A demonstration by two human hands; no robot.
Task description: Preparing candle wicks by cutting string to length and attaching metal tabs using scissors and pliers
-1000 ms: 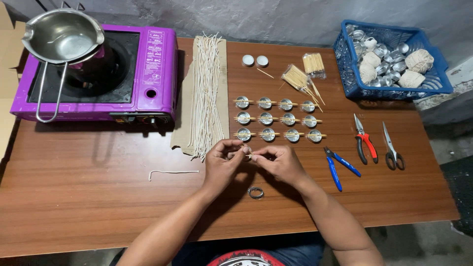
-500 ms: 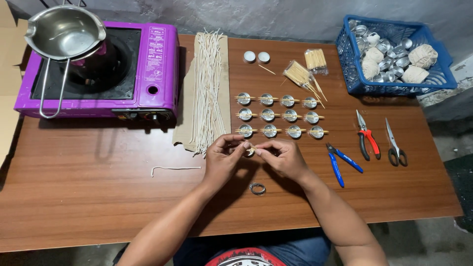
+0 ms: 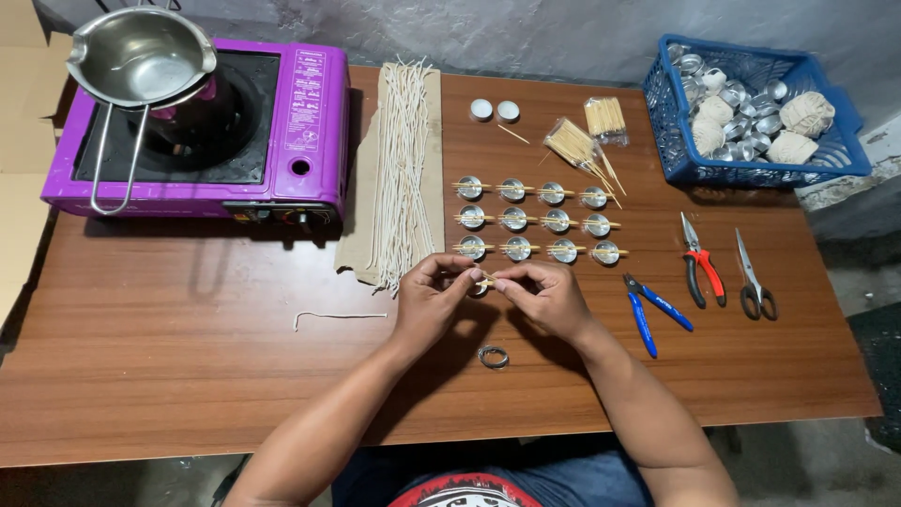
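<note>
Hands: I had my left hand (image 3: pixel 427 299) and right hand (image 3: pixel 544 299) together; fingertips pinched shut on a cup (image 3: pixel 480 284) with a stick across it.
Cup: just above the table (image 3: pixel 188 338), below the rows.
Near: spare ring (image 3: pixel 493 357) just below the hands; loose wick (image 3: pixel 340 316) to the left.
Rows: twelve cups (image 3: pixel 537 221), three rows of four, close above the hands.
Tools: blue pliers (image 3: pixel 652 313), red pliers (image 3: pixel 701 268), scissors (image 3: pixel 753 282).
Wicks: bundle (image 3: pixel 402 169) on cardboard.
Other: purple stove (image 3: pixel 202 131), one pot (image 3: pixel 141 61), blue basket (image 3: pixel 755 113), two stick packets (image 3: pixel 587 136), two white candles (image 3: pixel 495 110).
Surface: brown wood; grey wall behind.
</note>
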